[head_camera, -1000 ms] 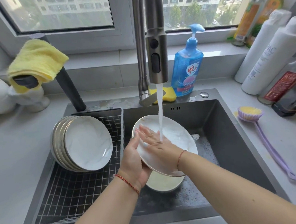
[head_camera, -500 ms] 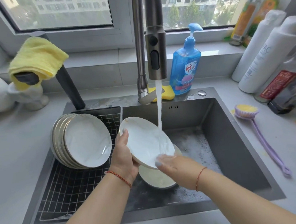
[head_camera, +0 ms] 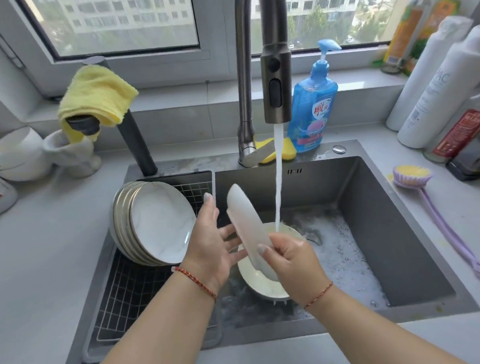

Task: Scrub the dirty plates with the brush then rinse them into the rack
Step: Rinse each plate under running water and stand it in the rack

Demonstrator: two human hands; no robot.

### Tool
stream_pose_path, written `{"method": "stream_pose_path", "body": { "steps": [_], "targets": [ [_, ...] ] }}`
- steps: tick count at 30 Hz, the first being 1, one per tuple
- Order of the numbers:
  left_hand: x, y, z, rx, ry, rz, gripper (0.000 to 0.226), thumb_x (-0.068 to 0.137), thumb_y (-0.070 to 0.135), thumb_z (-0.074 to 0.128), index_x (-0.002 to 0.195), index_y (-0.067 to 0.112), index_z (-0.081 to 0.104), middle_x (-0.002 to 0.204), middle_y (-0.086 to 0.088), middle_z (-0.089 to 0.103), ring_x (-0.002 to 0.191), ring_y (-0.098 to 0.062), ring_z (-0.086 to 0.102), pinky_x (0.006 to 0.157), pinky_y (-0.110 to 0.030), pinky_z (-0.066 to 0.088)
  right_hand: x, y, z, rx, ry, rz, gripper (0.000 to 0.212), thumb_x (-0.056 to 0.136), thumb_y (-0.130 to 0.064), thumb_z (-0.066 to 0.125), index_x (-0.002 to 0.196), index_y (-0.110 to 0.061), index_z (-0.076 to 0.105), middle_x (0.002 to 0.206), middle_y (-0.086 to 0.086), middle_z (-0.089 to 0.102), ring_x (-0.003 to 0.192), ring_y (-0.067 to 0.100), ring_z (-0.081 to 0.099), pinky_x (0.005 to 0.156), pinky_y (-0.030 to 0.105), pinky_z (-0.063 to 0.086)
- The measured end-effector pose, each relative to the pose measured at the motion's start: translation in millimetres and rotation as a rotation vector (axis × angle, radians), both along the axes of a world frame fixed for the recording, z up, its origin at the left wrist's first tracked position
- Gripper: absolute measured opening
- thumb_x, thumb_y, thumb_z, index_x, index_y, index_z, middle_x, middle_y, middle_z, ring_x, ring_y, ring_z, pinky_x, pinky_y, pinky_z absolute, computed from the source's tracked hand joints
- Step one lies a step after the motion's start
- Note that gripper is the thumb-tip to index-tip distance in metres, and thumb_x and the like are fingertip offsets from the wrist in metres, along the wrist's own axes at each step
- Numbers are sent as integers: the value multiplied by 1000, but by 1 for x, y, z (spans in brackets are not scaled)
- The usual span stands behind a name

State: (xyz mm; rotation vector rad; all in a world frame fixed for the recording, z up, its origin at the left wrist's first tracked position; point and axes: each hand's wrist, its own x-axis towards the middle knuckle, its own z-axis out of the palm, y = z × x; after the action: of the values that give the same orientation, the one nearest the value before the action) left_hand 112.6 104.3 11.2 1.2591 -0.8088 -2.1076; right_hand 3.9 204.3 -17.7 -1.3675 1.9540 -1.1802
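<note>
Status: rinse step in hand, most of the batch judged complete.

1. I see the rinsed plate [head_camera: 246, 229] held nearly on edge over the sink [head_camera: 390, 229], just left of the water stream [head_camera: 277, 179] and out of it. I judge its rinse finished and the transfer to the rack [head_camera: 128, 301] pending.
2. The right hand [head_camera: 292, 258] pinches the plate's lower edge, thumb on the near face, fingers curled behind.
3. The left hand [head_camera: 213, 245] is spread flat with fingers straight beside the plate's back; I cannot tell whether it touches the plate.
4. The rack sits in the left part of the sink and carries a leaning stack of plates [head_camera: 154, 223]; these count as done.
5. One more plate [head_camera: 263, 286] lies in the suds below the held one, directly under the stream. I judge it outstanding; whether it is scrubbed I cannot tell.
6. The brush [head_camera: 437, 212] rests on the counter [head_camera: 356, 352] right of the sink, well apart from both hands.
</note>
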Motion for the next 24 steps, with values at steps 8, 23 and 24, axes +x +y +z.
{"method": "stream_pose_path", "body": {
  "steps": [8, 23, 24],
  "targets": [
    [34, -3, 7, -29, 77, -47, 73, 98, 64, 28, 155, 19, 27, 154, -18, 39, 143, -30, 36, 117, -52, 28, 22, -9, 20, -46, -400, -227, 21, 94, -16, 57, 81, -5, 69, 66, -6, 60, 58, -3, 52, 53, 13, 41],
    [121, -45, 1, -322, 36, 324, 63, 104, 54, 19, 153, 17, 31, 160, 3, 31, 148, -10, 24, 120, -35, 16, 94, -98, 45, -219, -446, -121, 33, 93, -16, 58, 69, 6, 55, 60, -5, 48, 60, 11, 43, 55, 24, 37],
    [122, -46, 1, -319, 39, 320, 63, 104, 54, 18, 154, 17, 30, 160, 3, 31, 148, -10, 25, 120, -34, 16, 98, -106, 38, -184, -437, -117, 34, 93, -17, 57, 66, 3, 54, 59, -6, 47, 62, 14, 42, 57, 26, 36]
  ]
}}
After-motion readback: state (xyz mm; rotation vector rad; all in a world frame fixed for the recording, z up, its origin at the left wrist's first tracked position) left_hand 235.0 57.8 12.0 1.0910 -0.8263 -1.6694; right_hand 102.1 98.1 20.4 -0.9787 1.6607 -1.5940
